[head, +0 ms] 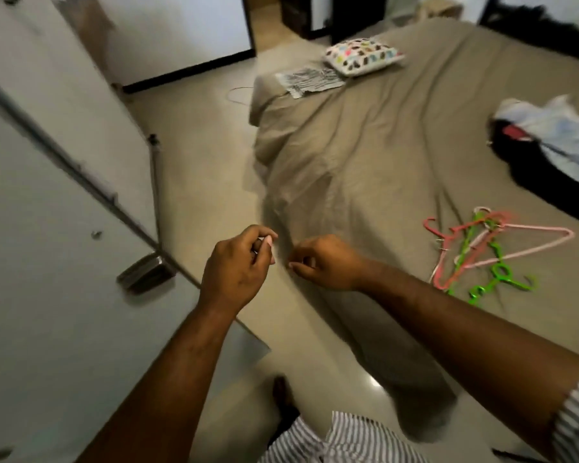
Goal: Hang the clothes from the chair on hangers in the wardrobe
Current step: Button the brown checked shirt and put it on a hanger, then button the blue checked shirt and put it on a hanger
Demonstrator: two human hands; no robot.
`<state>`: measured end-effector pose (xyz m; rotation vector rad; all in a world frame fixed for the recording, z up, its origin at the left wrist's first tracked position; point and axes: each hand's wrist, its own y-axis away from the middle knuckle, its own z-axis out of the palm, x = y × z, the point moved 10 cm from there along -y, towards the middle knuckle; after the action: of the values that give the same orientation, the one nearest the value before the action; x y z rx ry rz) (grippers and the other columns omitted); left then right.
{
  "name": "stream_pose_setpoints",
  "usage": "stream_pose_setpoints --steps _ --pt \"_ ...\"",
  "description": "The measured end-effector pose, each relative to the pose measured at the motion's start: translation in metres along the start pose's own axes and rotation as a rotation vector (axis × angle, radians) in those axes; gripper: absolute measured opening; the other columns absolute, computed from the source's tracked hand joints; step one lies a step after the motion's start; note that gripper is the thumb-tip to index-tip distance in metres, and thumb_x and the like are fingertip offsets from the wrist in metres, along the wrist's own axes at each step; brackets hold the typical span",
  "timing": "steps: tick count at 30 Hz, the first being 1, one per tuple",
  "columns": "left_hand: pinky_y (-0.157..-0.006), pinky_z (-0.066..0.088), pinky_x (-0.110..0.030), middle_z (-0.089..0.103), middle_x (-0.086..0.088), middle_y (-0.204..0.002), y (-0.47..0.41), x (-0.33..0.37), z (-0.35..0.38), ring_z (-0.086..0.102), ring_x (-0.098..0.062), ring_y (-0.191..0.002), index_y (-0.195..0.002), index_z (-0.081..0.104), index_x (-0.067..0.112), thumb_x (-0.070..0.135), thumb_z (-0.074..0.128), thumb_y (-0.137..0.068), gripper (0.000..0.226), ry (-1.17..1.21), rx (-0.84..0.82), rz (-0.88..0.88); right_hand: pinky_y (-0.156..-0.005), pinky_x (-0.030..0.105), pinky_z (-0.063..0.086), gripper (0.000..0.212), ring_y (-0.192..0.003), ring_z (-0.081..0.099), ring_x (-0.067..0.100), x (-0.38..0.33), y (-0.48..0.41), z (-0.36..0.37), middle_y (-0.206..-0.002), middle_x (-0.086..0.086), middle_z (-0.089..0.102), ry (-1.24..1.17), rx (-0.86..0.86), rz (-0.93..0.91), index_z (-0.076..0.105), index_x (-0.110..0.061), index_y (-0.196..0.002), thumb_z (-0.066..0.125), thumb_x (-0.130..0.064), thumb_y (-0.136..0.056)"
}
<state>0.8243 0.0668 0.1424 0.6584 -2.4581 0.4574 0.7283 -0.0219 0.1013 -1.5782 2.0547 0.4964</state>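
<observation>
Both of my hands are raised in front of me, between the wardrobe and the bed. My left hand [238,262] has its fingers loosely curled and holds nothing. My right hand [324,262] hovers at the bed's near edge, its fingers also loosely curled and empty. A pile of several plastic hangers [481,252], pink, red and green, lies on the bed to the right of my right hand. A pale blue garment [558,138] and a black one [542,175] lie at the bed's right side. The white wardrobe door [64,262] fills the left. No chair is in view.
The bed [364,155] has a wrinkled tan sheet. A patterned pillow [364,56] and a striped cloth [311,80] lie at its far end. A thin metal stand [154,182] rises by the wardrobe. A strip of beige floor [208,155] runs between wardrobe and bed.
</observation>
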Motion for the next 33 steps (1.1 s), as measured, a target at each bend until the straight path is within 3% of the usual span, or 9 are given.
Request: stream_pose_setpoints --steps 5,10,14,20,27,30,33 --pt "-0.069 0.051 -0.025 0.073 0.014 -0.082 -0.071 0.045 0.083 0.065 0.0 -0.077 -0.109 0.067 0.03 0.035 0.052 -0.102 0.018 0.057 -0.204 0.166 -0.077 0.034 0.053 0.017 -0.08 0.069 0.018 0.089 0.026 -0.042 -0.093 0.002 0.075 0.064 0.111 0.263 0.076 -0.014 -0.103 0.062 -0.024 -0.098" --pt "-0.077 0.055 -0.033 0.074 0.002 -0.092 -0.13 0.092 0.16 0.068 -0.015 -0.086 -0.109 0.067 0.024 0.032 0.051 -0.102 0.02 0.106 -0.397 0.303 -0.074 0.024 0.044 0.018 -0.084 0.069 0.017 0.148 0.064 -0.068 -0.098 0.003 0.076 0.062 0.225 0.518 0.077 -0.015 -0.106 0.063 -0.023 -0.097" --pt "-0.075 0.059 -0.04 0.073 0.004 -0.082 -0.161 0.133 0.216 0.07 -0.016 -0.078 -0.104 0.065 0.028 0.036 0.049 -0.095 0.02 0.102 -0.471 0.431 -0.072 0.021 0.037 0.018 -0.086 0.069 0.02 0.181 0.104 -0.077 -0.099 0.005 0.077 0.034 0.35 0.677 0.078 -0.013 -0.104 0.064 -0.019 -0.096" --pt "-0.076 0.059 -0.04 0.074 0.007 -0.084 -0.192 0.207 0.295 0.07 -0.019 -0.082 -0.106 0.065 0.03 0.036 0.05 -0.098 0.018 -0.011 -0.58 0.548 -0.079 0.032 0.052 0.019 -0.087 0.069 0.019 0.249 0.163 -0.098 -0.099 0.003 0.077 -0.035 0.462 0.878 0.078 -0.013 -0.104 0.063 -0.021 -0.096" --pt "-0.075 0.058 -0.039 0.072 0.014 -0.08 -0.23 0.242 0.372 0.069 -0.015 -0.081 -0.105 0.066 0.032 0.032 0.051 -0.097 0.017 -0.096 -0.685 0.611 -0.08 0.033 0.052 0.019 -0.087 0.067 0.017 0.351 0.213 -0.136 -0.094 0.003 0.076 -0.114 0.577 1.047 0.077 -0.014 -0.104 0.063 -0.025 -0.097" --pt "-0.076 0.058 -0.038 0.072 0.014 -0.079 -0.259 0.243 0.387 0.068 -0.015 -0.081 -0.105 0.067 0.032 0.029 0.051 -0.098 0.017 -0.115 -0.692 0.601 -0.073 0.028 0.045 0.019 -0.089 0.067 0.021 0.382 0.21 -0.149 -0.094 0.005 0.076 -0.134 0.593 1.086 0.076 -0.012 -0.103 0.063 -0.024 -0.097" --pt "-0.075 0.059 -0.038 0.072 0.015 -0.078 -0.287 0.247 0.403 0.068 -0.013 -0.08 -0.104 0.067 0.032 0.029 0.052 -0.099 0.016 -0.116 -0.707 0.604 -0.068 0.023 0.032 0.018 -0.083 0.06 0.015 0.401 0.2 -0.165 -0.094 0.005 0.075 -0.158 0.605 1.098 0.075 -0.011 -0.102 0.062 -0.022 -0.097"
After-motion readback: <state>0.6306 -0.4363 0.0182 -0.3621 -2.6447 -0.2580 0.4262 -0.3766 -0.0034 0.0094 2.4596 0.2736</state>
